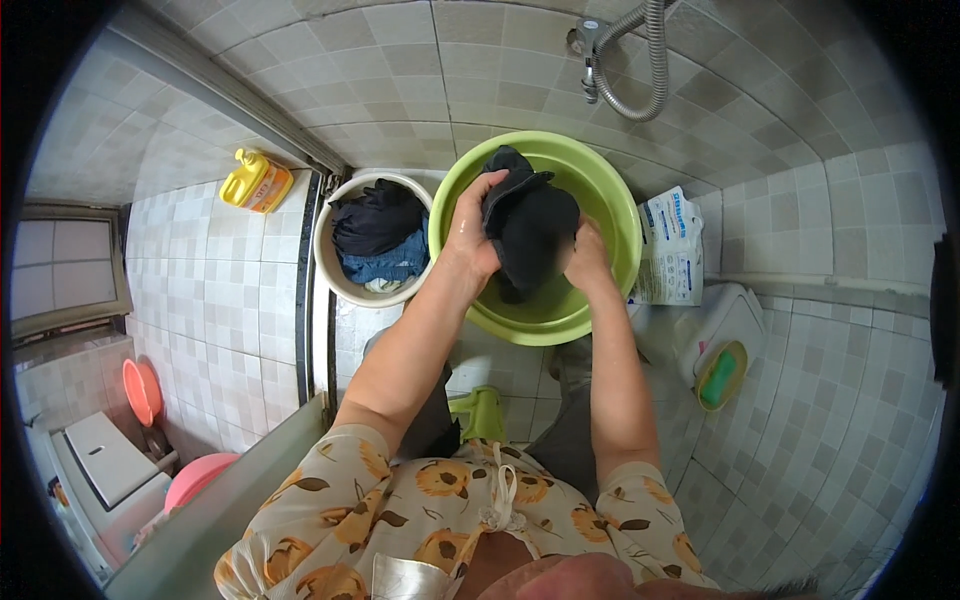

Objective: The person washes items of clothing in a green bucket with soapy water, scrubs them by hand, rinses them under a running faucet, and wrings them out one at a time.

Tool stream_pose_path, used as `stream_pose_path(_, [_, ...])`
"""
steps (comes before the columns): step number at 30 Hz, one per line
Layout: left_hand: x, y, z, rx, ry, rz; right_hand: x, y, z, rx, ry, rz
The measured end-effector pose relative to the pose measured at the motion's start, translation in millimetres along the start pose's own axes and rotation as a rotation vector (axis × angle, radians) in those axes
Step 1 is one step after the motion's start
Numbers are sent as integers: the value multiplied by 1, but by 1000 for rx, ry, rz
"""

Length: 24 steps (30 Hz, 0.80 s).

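Note:
Both my hands hold a wet-looking black cloth item [535,220] over a wide lime-green basin [618,200]. My left hand [474,225] is closed on the item's left side, with the thumb along its upper edge. On the right side, my right hand [589,252] grips it with bent fingers, partly hidden by the fabric. The item is bunched and folded, so I cannot tell which garment it is. Its lower end hangs down into the basin, where there appears to be some water.
Left of the basin stands a white bucket [322,255] of dark clothes and denim. A white printed bag [672,250] leans at the right, near a green soap or brush in a dish [718,376]. A yellow jug [256,182] stands beyond the door track. A shower hose [656,70] hangs above.

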State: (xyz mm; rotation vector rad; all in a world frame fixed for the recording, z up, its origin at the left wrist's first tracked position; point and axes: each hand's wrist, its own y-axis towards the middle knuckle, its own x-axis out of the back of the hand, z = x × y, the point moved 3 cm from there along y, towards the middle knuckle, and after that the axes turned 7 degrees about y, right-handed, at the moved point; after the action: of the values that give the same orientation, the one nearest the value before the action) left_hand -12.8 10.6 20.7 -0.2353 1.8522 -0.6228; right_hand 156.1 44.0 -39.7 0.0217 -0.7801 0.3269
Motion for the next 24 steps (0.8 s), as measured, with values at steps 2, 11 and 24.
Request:
stream_pose_path(2, [-4,-5,-2,54,-12,84,0,3,-8,-50,57,80])
stream_pose_path(11, [3,4,-20,-39,93,-20,36,-6,6,-221,1228,-572])
stream_pose_path(24, [17,11,53,-62,377,-252,15,-8,71,300,270,-651])
